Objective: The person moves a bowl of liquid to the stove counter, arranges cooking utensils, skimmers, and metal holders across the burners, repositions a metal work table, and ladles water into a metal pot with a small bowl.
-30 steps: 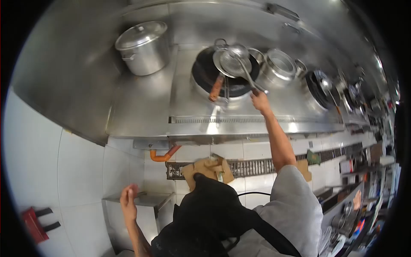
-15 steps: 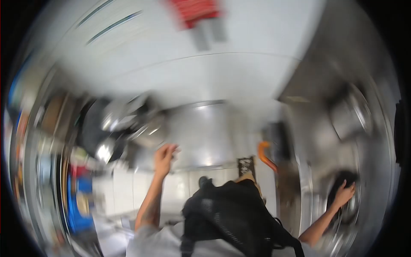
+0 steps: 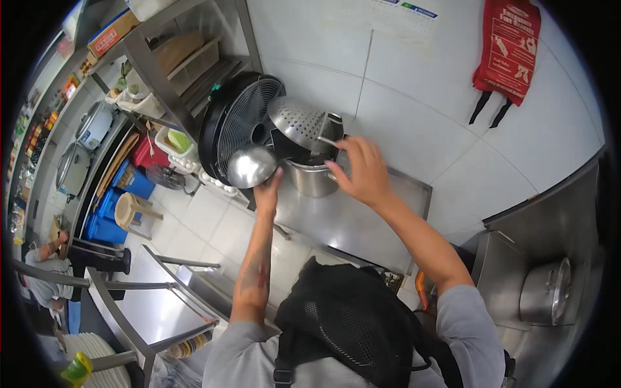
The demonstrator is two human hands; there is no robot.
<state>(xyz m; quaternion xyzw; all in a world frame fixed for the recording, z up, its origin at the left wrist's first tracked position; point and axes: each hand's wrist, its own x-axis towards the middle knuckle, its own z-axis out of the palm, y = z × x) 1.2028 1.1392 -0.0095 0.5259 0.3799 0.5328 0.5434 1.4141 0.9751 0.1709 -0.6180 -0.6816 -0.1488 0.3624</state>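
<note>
My left hand (image 3: 267, 189) is closed beside a shiny, round-bowled metal ladle (image 3: 251, 166), holding it with the domed side towards me. Much of its handle is hidden. Just to the right stands a steel pot (image 3: 312, 180) with utensils in it. A large perforated skimmer (image 3: 297, 121) leans up out of this pot. My right hand (image 3: 363, 169) is over the pot's right side, thumb and fingers apart. Its fingertips are close to a thin metal handle and the pot rim; I cannot tell whether they touch.
The pot stands on a steel counter (image 3: 372, 216) against a tiled wall. Behind it leans a black round fan (image 3: 240, 119). A red fire blanket pouch (image 3: 510, 48) hangs on the wall. To the left are a stool (image 3: 132, 208) and a co-worker (image 3: 48, 278); a lidded pot (image 3: 543, 291) is at right.
The view has turned and sharpened. My right hand has come from the far right, beside a dark blurred object, to the pot of utensils. My left hand, seemingly empty before, now holds the ladle.
</note>
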